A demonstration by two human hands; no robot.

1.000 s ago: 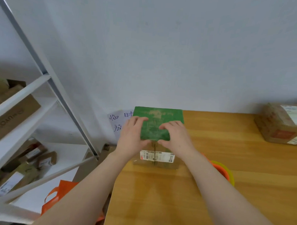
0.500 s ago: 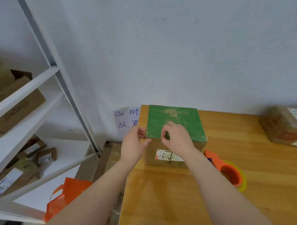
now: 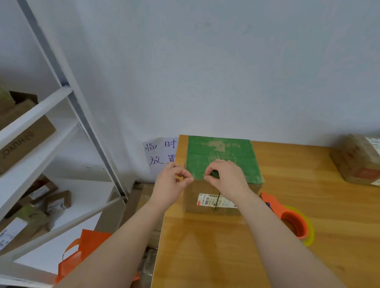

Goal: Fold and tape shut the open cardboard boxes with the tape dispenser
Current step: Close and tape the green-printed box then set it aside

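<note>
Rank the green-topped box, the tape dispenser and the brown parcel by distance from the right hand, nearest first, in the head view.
1. Green-topped box: under the right hand, fingertips on its near top edge.
2. Tape dispenser: on the table, to the hand's right.
3. Brown parcel: at the table's far right.

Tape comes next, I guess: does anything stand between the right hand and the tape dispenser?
Nothing visible does. The right hand is at the near top edge of the green-topped box; the tape dispenser lies on the table just right of that box, partly covered by the right forearm.
</note>
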